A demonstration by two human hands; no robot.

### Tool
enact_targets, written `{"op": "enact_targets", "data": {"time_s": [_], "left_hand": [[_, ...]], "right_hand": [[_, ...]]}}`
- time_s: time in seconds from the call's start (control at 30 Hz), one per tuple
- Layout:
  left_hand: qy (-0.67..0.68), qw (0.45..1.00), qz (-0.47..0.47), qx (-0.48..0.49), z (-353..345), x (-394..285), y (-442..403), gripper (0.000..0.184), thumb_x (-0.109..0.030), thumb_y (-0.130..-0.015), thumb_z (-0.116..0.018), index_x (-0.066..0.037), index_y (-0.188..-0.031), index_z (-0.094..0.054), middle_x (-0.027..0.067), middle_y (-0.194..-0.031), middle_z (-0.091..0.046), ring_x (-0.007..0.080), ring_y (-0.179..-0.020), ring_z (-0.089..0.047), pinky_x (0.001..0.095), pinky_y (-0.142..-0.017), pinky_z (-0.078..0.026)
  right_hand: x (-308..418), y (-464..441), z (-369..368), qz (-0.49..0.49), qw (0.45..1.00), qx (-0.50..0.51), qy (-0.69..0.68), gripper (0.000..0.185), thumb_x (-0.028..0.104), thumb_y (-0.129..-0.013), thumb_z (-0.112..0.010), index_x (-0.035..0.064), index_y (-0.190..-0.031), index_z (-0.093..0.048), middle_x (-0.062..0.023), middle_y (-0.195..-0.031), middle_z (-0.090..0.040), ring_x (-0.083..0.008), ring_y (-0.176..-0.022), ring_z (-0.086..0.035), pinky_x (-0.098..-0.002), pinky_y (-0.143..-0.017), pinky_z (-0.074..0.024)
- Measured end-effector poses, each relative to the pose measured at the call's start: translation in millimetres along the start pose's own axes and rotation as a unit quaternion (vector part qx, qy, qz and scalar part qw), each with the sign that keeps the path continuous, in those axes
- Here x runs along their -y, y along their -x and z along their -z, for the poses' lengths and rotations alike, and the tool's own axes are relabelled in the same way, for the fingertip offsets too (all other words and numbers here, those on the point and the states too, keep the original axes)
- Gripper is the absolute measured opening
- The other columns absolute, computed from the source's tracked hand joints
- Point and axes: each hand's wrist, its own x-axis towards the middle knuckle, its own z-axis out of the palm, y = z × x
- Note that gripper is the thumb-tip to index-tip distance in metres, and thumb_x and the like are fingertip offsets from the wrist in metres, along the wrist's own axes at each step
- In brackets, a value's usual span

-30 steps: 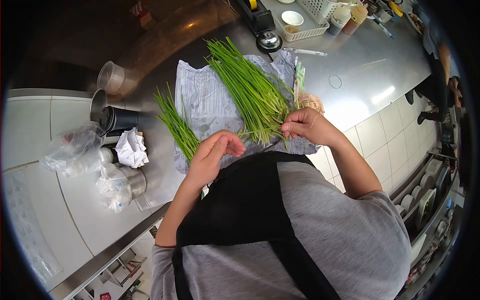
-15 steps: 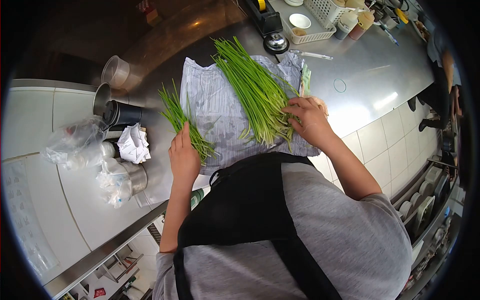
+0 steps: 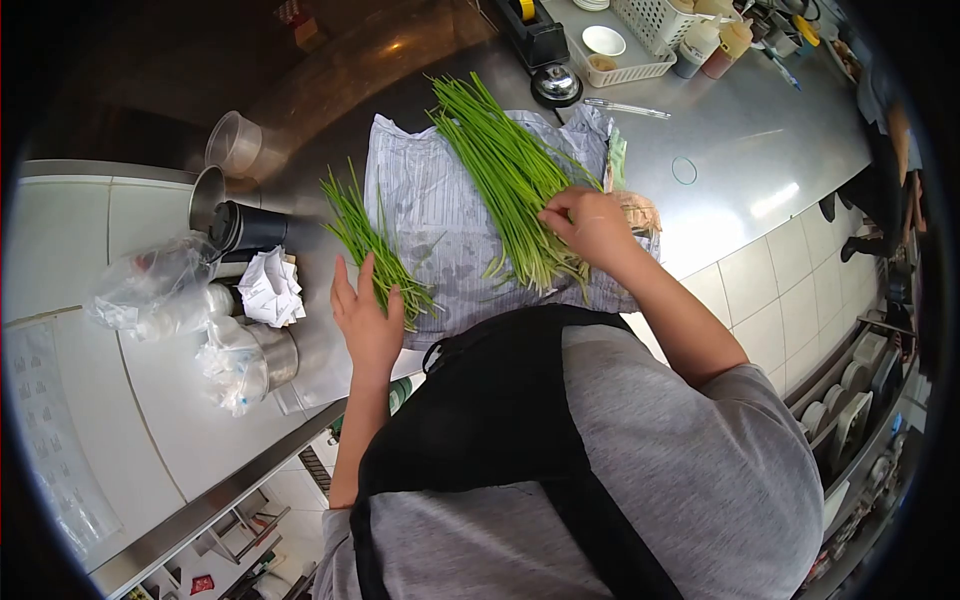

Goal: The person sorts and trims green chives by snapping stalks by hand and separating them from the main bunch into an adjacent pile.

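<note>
A large bunch of green chives [image 3: 508,170] lies slantwise on a damp, crumpled grey-striped cloth [image 3: 405,170], its pale ends toward me. My right hand [image 3: 590,228] is over the lower part of this bunch, thumb and fingers pinched together on some of the stalks. A smaller bunch of chives [image 3: 368,235] rests along the cloth's left edge. Beside its lower end, my left hand [image 3: 368,315] has its fingers spread and grips nothing.
Left on the steel counter [image 3: 730,140] stand a black-lidded container [image 3: 245,228], crumpled white paper [image 3: 270,287] and plastic bags [image 3: 150,285]. A call bell [image 3: 556,85], a pen [image 3: 627,108] and a white basket [image 3: 625,68] are at the back. Another person's dark clothing [image 3: 873,205] shows far right.
My right hand has shifted left over the large bunch, and its fingers have closed into a pinch. My left hand has drawn back slightly from the small bunch, fingers spreading apart.
</note>
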Motion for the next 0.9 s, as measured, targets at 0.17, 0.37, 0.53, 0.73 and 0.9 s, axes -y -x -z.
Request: {"op": "enact_targets", "data": {"time_s": [0.17, 0.37, 0.53, 0.73, 0.9], "left_hand": [[0.323, 0.934, -0.006, 0.155, 8, -48, -37, 0.027, -0.011, -0.084, -0.061, -0.006, -0.110, -0.064, 0.0130, -0.102, -0.059, 0.0219, -0.092, -0.056, 0.0319, -0.081, -0.044], [0.633, 0.688, 0.155, 0.320, -31, -116, -62, 0.023, -0.013, -0.091, -0.058, 0.000, -0.110, -0.062, 0.0001, -0.084, -0.058, 0.0061, -0.073, -0.051, 0.0202, -0.065, -0.042], [0.676, 0.638, 0.197, 0.312, -43, -126, -61, 0.020, -0.014, -0.091, -0.060, -0.001, -0.106, -0.063, -0.0006, -0.085, -0.061, 0.0045, -0.072, -0.051, 0.0191, -0.065, -0.043], [0.658, 0.682, 0.149, 0.281, -37, -133, -56, 0.018, -0.014, -0.089, -0.062, 0.000, -0.099, -0.064, 0.0011, -0.083, -0.064, 0.0053, -0.071, -0.053, 0.0198, -0.063, -0.043], [0.666, 0.682, 0.160, 0.256, -33, -135, -55, 0.017, -0.014, -0.089, -0.062, 0.000, -0.099, -0.065, 0.0012, -0.085, -0.064, 0.0052, -0.072, -0.054, 0.0198, -0.064, -0.043]], "right_hand": [[10, 12, 22, -0.018, 0.987, 0.044, -0.154, 0.014, 0.014, -0.082, -0.067, 0.0015, -0.088, -0.066, -0.0055, -0.075, -0.062, -0.0134, -0.064, -0.052, -0.0263, -0.061, -0.0429], [28, 29, 25, -0.074, 0.952, 0.088, -0.284, 0.015, 0.012, -0.084, -0.066, -0.0004, -0.092, -0.066, -0.0019, -0.079, -0.063, -0.0076, -0.068, -0.049, -0.0242, -0.063, -0.0423], [17, 35, 26, -0.077, 0.928, 0.115, -0.347, 0.019, 0.009, -0.085, -0.065, 0.0016, -0.102, -0.063, -0.0006, -0.080, -0.062, -0.0061, -0.072, -0.052, -0.0223, -0.067, -0.0435], [6, 33, 6, -0.096, 0.907, 0.059, -0.405, 0.010, 0.008, -0.088, -0.061, 0.0009, -0.095, -0.061, 0.0013, -0.079, -0.061, -0.0045, -0.072, -0.053, -0.0199, -0.066, -0.0437], [5, 37, 7, -0.114, 0.867, 0.043, -0.483, 0.007, 0.008, -0.089, -0.059, 0.0019, -0.093, -0.059, 0.0013, -0.080, -0.061, -0.0048, -0.073, -0.055, -0.0199, -0.069, -0.0447]]}}
